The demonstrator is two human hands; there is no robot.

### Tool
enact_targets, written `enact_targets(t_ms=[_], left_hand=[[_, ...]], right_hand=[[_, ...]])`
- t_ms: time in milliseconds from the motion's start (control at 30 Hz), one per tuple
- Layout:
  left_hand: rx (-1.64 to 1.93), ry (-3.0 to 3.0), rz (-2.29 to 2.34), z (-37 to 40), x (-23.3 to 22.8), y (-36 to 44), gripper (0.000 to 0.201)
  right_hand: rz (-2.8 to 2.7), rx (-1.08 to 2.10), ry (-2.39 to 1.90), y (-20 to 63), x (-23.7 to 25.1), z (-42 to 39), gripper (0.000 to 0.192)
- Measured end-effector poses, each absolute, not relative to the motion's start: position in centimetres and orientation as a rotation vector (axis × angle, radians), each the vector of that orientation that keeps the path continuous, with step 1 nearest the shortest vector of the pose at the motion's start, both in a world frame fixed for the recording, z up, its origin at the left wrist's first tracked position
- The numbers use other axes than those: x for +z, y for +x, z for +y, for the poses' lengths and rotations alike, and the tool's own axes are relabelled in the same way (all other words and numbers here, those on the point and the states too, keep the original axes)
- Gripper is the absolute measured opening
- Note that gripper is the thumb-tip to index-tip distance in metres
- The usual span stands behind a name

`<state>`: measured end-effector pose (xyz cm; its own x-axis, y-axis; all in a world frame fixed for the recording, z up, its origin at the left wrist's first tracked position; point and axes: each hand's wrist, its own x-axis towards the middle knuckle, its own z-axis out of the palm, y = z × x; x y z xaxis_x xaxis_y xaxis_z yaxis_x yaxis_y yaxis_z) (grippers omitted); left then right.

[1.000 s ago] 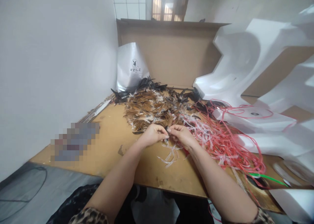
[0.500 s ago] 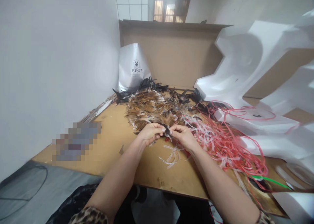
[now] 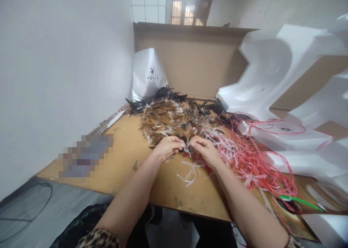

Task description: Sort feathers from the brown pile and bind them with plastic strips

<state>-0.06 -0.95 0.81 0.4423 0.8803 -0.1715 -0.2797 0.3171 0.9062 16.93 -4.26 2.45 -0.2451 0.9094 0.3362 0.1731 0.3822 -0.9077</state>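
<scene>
Over the front of the feather pile, my left hand [image 3: 170, 147] and my right hand [image 3: 203, 149] meet with their fingertips pinched together. Between them is a small dark feather [image 3: 182, 138] with a pale fluffy base; both hands are closed on it, though the fingers cover much of it. A wide pile of brown feathers [image 3: 163, 117] lies just beyond my hands, with black feathers [image 3: 165, 93] along its far edge. Right of my right hand spreads a tangle of red and white plastic strips [image 3: 244, 157]. Some loose white strips [image 3: 190, 171] rest on the table below my hands.
A silver bag [image 3: 148, 75] stands at the back against a cardboard panel [image 3: 201, 59]. White foam pieces [image 3: 268, 63] rise on the right. On the table [image 3: 122, 184] at left is a blurred-out patch. A green strip [image 3: 301, 201] lies near the right edge.
My fingertips have shifted slightly on the feather, and less of its dark part shows between them. The right fingers have moved a little; the pile and strips look the same.
</scene>
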Motion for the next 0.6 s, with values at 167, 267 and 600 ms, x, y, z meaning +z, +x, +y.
enact_targets(t_ms=[167, 267, 600], left_hand=[[0.888, 1.063, 0.820, -1.3, 1.1, 0.2, 0.028], [0.895, 1.145, 0.846, -1.4, 1.3, 0.1, 0.029], [0.877, 1.410, 0.818, -1.8, 2.0, 0.1, 0.023]], right_hand=[[-1.844, 0.757, -0.954, 17.0, 2.8, -4.4, 0.020], [-1.839, 0.639, -1.002, 16.9, 2.7, -4.3, 0.019], [-2.032, 0.477, -1.037, 17.1, 2.8, -4.4, 0.016]])
